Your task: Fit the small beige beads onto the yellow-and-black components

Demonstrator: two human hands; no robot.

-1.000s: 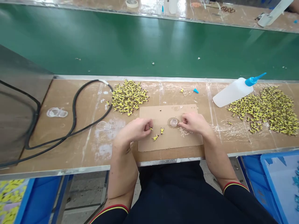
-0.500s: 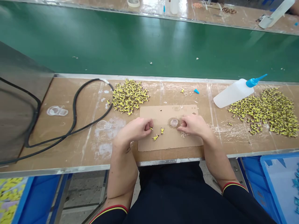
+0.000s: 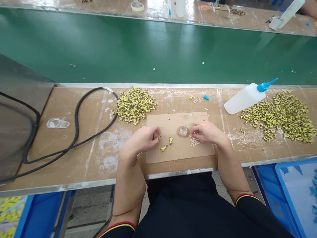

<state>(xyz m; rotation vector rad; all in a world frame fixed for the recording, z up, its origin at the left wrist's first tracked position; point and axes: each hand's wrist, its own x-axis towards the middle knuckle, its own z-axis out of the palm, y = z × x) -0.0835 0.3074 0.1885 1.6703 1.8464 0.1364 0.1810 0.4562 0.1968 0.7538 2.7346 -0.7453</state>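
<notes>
Left hand: fingers curled into a narrow pinch at the cardboard, a tiny yellow piece just beside the fingertips; whether it is held is too small to tell.
Right hand: fingers bunched narrow over the pale bits, just beside the round dish; whether they hold anything cannot be told.
Table: a scuffed tan top, with a black cable curving across its left side, a green conveyor belt beyond and a blue crate below its right edge.
Cardboard sheet: lies flat between both forearms, unfixed as far as shown, so a forearm dragging across it could shift everything on top.
Yellow piles: a left heap and a larger right heap of small yellow-and-dark pieces, loose on the table; a stray sweep of a hand could scatter them.
Squeeze bottle: white, with a blue nozzle, lying on its side near the right heap; its contents could seep out at the tip.
Round dish: clear, on a brown stain at the cardboard's middle; the right hand works so close that a knock could tip it.
Pale bits: a tiny loose cluster under the right hand, easily brushed away.
Yellow pieces: two lying apart on the cardboard, near the left hand.
</notes>
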